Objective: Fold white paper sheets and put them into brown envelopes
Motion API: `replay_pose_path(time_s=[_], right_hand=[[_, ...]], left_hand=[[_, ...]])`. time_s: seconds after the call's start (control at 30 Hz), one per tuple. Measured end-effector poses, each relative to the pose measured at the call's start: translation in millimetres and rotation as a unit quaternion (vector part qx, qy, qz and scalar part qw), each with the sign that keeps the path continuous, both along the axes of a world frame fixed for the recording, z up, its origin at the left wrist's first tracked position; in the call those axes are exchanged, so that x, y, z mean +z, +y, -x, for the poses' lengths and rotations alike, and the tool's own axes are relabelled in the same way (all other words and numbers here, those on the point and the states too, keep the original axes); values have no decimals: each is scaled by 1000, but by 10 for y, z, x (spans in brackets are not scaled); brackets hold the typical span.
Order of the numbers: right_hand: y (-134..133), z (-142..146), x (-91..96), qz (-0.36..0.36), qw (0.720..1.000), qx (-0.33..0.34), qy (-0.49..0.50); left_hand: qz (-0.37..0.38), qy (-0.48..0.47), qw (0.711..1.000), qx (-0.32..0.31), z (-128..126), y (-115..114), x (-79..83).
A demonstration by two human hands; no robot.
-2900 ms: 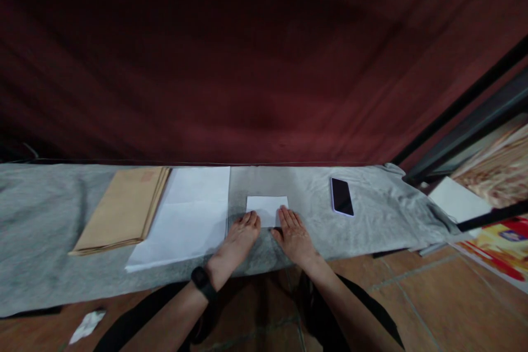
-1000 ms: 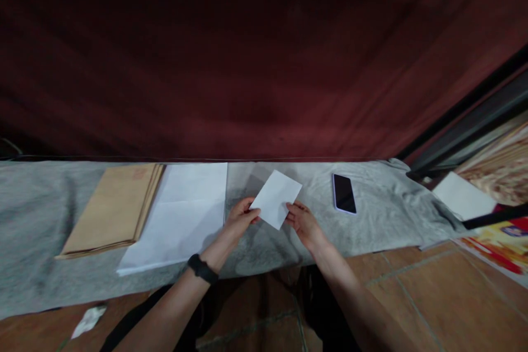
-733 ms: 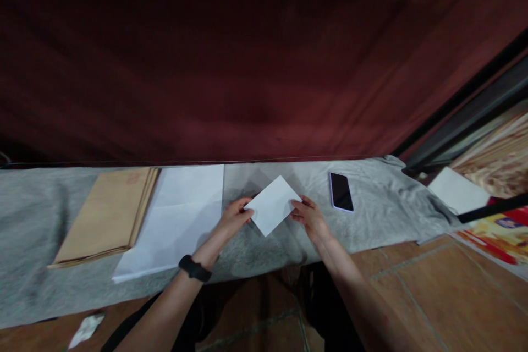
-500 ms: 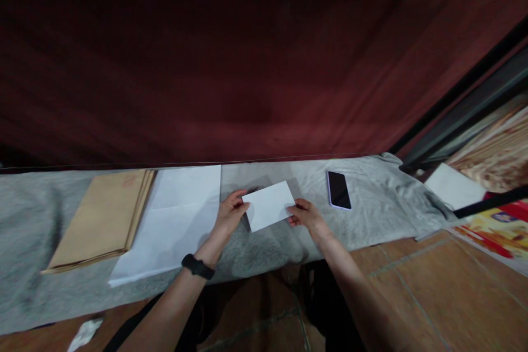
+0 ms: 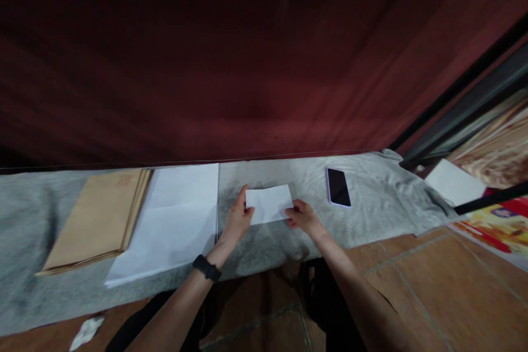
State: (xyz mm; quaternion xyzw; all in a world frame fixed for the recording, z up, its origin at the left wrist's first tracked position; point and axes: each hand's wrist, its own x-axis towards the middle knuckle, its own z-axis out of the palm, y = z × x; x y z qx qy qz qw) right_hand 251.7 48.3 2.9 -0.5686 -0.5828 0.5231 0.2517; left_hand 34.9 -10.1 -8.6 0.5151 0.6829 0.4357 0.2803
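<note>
Head view, the only one on file. I find the small white rectangular piece of paper in both my hands, over the grey plush cloth and between the large white paper and the phone. My left hand grasps its left end, thumb on the upper face; my right hand pinches its lower right corner. Whether its underside touches the cloth I cannot tell.

Handling, in my judgement: very light, fairly stiff for paper, smooth, liable to crease or slip under a careless thumb. Its far edge waves slightly. Best hold: a light pinch at each short end, thumbs flat, middle left unpressed.

Count: small white piece, one. Flat white large-format paper, one visible top sheet; any beneath not countable. Brown kraft-paper envelope-like stack, one, several layers at its right edge, exact number unclear. Dark-screened phone in a lilac case, one. Black wristband, one, on my left wrist. Crumpled white tissue-like scrap on the floor, one.
</note>
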Motion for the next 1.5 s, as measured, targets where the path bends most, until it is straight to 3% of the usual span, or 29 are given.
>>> replay_pose_path(time_s=[0.13,0.3,0.4,0.5,0.67,0.77,0.9,1.17,1.5], right_hand=[[-11,-49,-25,-81,991,9,-107],[-90,-80,23,-186,926,77,-319],[-131,-79,74,-199,918,64,-336],[-164,-36,98,-283,892,60,-348],[-289,157,-2,-391,856,168,-295],[-396,253,-92,-405,835,218,-303],[-476,270,-163,-403,821,231,-334],[-475,228,-242,-407,808,194,-380],[-354,98,-205,-337,814,150,-449]], left_hand=[[-5,82,997,-5,-41,2,66],[-13,146,989,-19,-100,-2,126],[-10,174,984,-25,-117,1,143],[-6,202,979,-31,-128,4,132],[-24,220,974,-42,-144,5,68],[-23,216,975,-40,-146,8,41],[-32,231,972,-26,-147,13,33],[-25,226,974,-11,-120,23,53],[71,175,982,17,-69,49,128]])
